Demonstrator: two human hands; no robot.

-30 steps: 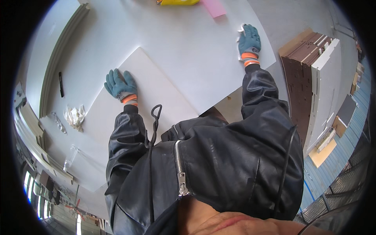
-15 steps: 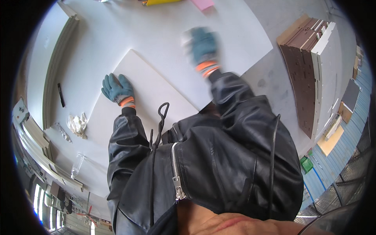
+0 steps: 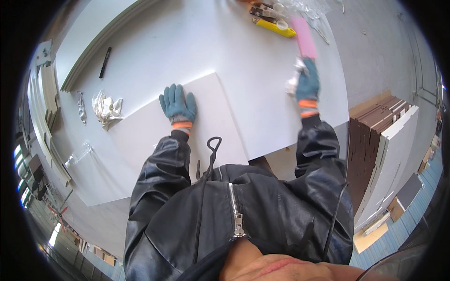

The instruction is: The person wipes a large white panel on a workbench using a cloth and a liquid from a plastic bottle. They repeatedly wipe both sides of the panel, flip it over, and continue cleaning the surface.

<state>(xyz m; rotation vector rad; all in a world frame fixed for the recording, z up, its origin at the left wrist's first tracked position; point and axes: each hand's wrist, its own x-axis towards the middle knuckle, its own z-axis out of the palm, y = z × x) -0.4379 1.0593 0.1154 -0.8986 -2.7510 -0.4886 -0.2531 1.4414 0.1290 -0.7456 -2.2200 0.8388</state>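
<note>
My left hand [image 3: 178, 103], in a teal work glove with an orange cuff, lies flat with its fingers spread on a white panel [image 3: 206, 112]. Farther right, my gloved right hand [image 3: 308, 86] is closed on a crumpled white cloth [image 3: 293, 83], which bulges out on its left side. Its fingertips meet the near end of a pink strip [image 3: 304, 40]; motion blur hides whether they grip it. Just left of the strip lies a yellow utility knife [image 3: 274, 28].
A black marker [image 3: 105, 62], a crumpled white rag [image 3: 108, 109] and a clear plastic bottle [image 3: 78, 154] lie on the left of the white table [image 3: 225, 56]. Stacked brown and white panels [image 3: 375, 150] stand at the right. Clear plastic wrap [image 3: 307, 7] lies at the far edge.
The view has shifted, bringing the knife and the wrap more into sight. My right hand has moved right and away from me, up to the pink strip. My left hand stays on the panel.
</note>
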